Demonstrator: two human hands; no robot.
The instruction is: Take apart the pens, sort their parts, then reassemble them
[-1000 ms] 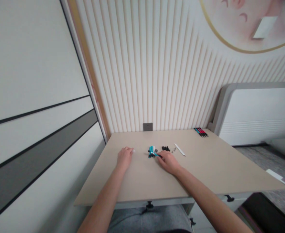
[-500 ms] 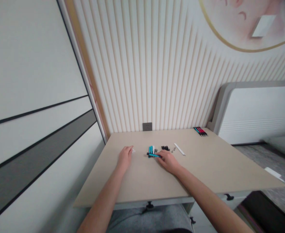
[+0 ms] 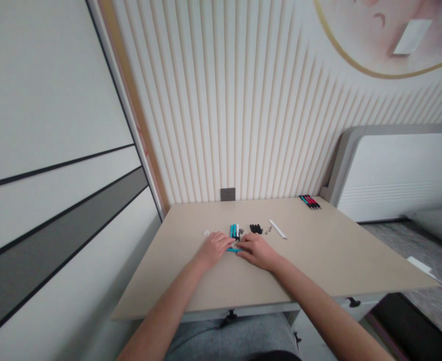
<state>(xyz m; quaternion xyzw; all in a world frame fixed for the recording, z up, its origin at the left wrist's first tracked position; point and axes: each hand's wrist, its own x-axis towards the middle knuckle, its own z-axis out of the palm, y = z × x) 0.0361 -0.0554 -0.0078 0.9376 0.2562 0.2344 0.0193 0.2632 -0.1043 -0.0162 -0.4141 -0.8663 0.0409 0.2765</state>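
Note:
A blue pen piece (image 3: 234,249) lies crosswise between my two hands, low over the table. My left hand (image 3: 214,246) has its fingers closed at the left end of it. At the other end, the fingers of my right hand (image 3: 256,247) are bent around it, and they hide part of it. Just beyond my fingertips stand blue barrels (image 3: 232,230) and a white barrel (image 3: 237,230) side by side, with small grey pieces (image 3: 241,231) beside them. Tiny white pieces (image 3: 206,232) lie beyond my left hand.
Several black pieces (image 3: 256,229) and small grey bits (image 3: 268,230) lie right of centre on the table (image 3: 318,260). A white stick (image 3: 277,229) rests farther right. Blue and red pens (image 3: 310,202) sit at the back right corner, and a socket (image 3: 227,194) is on the wall.
My left hand has moved right and closed in on the blue piece. The blue piece, in my right hand, has come slightly nearer to me.

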